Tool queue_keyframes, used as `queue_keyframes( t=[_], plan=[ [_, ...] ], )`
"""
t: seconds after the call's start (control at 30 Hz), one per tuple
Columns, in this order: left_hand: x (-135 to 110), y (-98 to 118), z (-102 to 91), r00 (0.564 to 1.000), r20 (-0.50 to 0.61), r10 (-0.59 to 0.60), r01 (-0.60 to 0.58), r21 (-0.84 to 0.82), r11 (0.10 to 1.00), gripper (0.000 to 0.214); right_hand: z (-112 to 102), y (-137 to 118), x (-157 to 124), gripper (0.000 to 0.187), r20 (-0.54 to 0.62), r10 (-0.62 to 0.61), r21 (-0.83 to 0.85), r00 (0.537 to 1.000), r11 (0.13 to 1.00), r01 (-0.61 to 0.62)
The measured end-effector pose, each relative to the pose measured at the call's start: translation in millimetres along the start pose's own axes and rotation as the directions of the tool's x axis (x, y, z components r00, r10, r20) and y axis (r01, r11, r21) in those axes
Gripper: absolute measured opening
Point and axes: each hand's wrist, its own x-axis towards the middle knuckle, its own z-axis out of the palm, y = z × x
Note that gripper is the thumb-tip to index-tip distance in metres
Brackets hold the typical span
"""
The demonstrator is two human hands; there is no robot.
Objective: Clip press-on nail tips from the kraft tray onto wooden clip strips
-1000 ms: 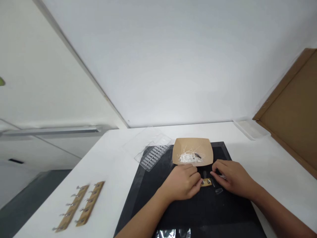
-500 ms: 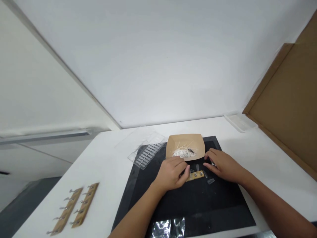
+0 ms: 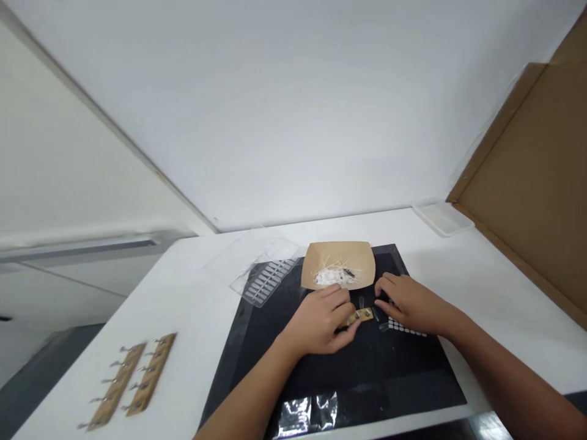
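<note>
My left hand (image 3: 321, 321) is closed on a short wooden strip (image 3: 363, 315) with small metal pegs, and its fingers cover the strip's left end. Just to the right, my right hand (image 3: 413, 304) is curled, thumb and fingers around the edge of a sheet of white dots (image 3: 407, 328). Part of that sheet is hidden beneath the hand. Clear nail tips lie between the hands, among them one clear tip (image 3: 384, 327) beside the sheet and another clear tip (image 3: 361, 302) behind the strip. All this is over a black mat (image 3: 358, 373).
A brown paper tray (image 3: 339, 249) holding thin sticks and white bits stands behind the hands. At its left lies a clear case of nail tips (image 3: 270, 281). Two pegged wooden strips (image 3: 150, 374) rest at far left. A clear plastic box (image 3: 443, 219) sits near the cardboard (image 3: 527, 183).
The sheet of white dots has come into view under my right hand. My left hand has shifted slightly along the wooden strip. The camera view has moved a little.
</note>
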Motion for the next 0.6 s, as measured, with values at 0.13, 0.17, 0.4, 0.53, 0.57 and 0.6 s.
queue_keyframes(
  t=[0.13, 0.17, 0.4, 0.53, 0.57, 0.6],
  plan=[
    [-1, -2, 0.9, 0.999, -0.019, 0.033, -0.033, -0.004, 0.999, 0.016, -4, 11, -1, 0.009, 0.083, 0.037, 0.050, 0.996, 0.998, -0.041],
    [-1, -2, 1.1, 0.999, -0.019, 0.042, -0.042, -0.004, 0.999, 0.016, -6, 13, -2, 0.012, 0.095, 0.061, 0.053, 0.994, 0.996, -0.066],
    [0, 0, 0.3, 0.998, -0.030, 0.055, -0.054, 0.019, 0.998, 0.018, -17, 17, -7, 0.024, 0.050, 0.203, 0.120, 0.978, 0.971, -0.208],
    [0, 0, 0.4, 0.998, -0.028, 0.058, -0.057, 0.032, 0.998, 0.020, -21, 19, -11, 0.020, 0.135, 0.215, 0.136, 0.967, 0.963, -0.233],
    [1, 0, 0.4, 0.998, -0.027, 0.059, -0.058, 0.033, 0.998, 0.020, -21, 21, -12, 0.019, 0.159, 0.203, 0.134, 0.966, 0.965, -0.225],
    [1, 0, 0.5, 0.998, -0.027, 0.059, -0.058, 0.034, 0.998, 0.020, -20, 22, -12, 0.018, 0.173, 0.187, 0.133, 0.967, 0.968, -0.211]
  ],
)
